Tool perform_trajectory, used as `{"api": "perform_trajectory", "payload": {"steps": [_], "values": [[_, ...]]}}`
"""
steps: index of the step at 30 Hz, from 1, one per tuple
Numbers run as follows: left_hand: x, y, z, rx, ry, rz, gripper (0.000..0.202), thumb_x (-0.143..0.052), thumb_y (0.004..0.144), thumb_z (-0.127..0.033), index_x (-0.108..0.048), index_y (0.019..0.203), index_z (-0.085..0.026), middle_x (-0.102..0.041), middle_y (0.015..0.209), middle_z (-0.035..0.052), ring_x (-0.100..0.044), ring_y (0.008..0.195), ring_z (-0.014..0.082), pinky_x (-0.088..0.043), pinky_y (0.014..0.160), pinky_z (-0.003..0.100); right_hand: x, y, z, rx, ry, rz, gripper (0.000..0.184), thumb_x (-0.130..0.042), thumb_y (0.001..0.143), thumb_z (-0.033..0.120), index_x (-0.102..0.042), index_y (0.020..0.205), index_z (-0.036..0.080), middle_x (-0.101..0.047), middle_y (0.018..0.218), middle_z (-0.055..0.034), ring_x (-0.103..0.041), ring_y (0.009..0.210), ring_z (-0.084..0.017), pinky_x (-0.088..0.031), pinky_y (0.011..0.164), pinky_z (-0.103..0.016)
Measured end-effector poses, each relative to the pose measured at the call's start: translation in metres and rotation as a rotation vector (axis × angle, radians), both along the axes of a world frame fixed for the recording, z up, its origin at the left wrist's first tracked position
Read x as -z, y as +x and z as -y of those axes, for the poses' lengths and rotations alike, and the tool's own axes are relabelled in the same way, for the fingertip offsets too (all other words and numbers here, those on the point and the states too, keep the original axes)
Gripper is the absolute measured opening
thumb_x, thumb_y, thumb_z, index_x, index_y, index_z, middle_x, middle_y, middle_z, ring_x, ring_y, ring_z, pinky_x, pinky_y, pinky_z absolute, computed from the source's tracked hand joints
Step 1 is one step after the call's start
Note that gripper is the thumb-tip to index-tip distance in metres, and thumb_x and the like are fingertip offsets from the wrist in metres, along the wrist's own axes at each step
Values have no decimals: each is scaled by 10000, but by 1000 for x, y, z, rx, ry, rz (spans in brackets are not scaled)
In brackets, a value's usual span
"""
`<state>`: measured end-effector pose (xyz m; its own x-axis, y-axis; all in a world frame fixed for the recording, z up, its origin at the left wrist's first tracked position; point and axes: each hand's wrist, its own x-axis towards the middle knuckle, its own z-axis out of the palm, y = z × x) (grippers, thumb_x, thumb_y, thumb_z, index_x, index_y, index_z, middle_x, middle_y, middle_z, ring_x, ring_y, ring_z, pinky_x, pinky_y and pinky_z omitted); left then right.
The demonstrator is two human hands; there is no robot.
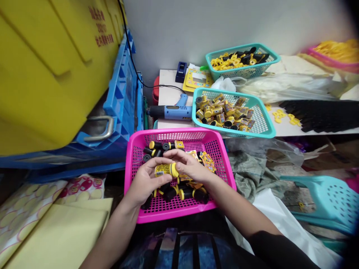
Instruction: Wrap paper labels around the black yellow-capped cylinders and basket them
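A small cylinder with a yellow printed label and a yellow cap lies sideways between my two hands. My left hand is closed around its label end, thumb below and fingers above. On the cap end, my right hand grips with thumb and fingers. Both hands are over a pink basket, which holds several black cylinders with yellow caps and loose printed yellow labels.
A teal basket of labelled cylinders stands on the shelf, beside a blue heat gun. Another teal basket holds yellow and black parts. Blue crates rise on the left; a teal stool is at right.
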<state>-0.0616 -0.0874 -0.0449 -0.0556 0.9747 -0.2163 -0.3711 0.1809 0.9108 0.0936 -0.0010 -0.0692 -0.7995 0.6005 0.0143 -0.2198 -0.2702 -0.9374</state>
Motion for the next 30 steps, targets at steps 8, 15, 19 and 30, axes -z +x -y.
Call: {"api": "perform_trajectory", "payload": {"steps": [8, 15, 19, 30], "values": [[-3, 2, 1, 21, -6, -63, 284, -850, 556, -159, -741, 811, -219, -740, 854, 10, -690, 727, 143, -562, 675, 232, 6, 0, 0, -100, -128, -74, 568, -806, 657, 472, -594, 1117, 217, -612, 1066, -26, -604, 959, -147, -477, 837, -288], [8, 5, -1, -144, 242, -459, 243, -795, 657, -230, -740, 893, -243, -667, 954, 38, -653, 949, 209, -559, 842, 356, 4, 0, 1, 131, 191, 35, 578, -764, 703, 478, -557, 1191, 248, -600, 1088, -55, -596, 936, -167, -521, 785, -320], [11, 5, -4, -199, 393, -696, 439, -793, 675, -234, -694, 1094, -323, -517, 1184, 44, -613, 1016, 197, -573, 825, 334, -27, 19, -3, 279, 605, 154, 320, -684, 811, 372, -623, 1096, 241, -638, 1046, -52, -617, 936, -180, -527, 773, -321], [15, 1, -6, -313, 205, -515, 227, -658, 819, -304, -690, 1033, -235, -624, 1119, 47, -641, 793, 117, -561, 670, 228, -28, 63, -45, 366, 1127, 971, 181, -588, 869, 328, -660, 808, 174, -662, 833, -72, -584, 849, -225, -441, 812, -393]]}}
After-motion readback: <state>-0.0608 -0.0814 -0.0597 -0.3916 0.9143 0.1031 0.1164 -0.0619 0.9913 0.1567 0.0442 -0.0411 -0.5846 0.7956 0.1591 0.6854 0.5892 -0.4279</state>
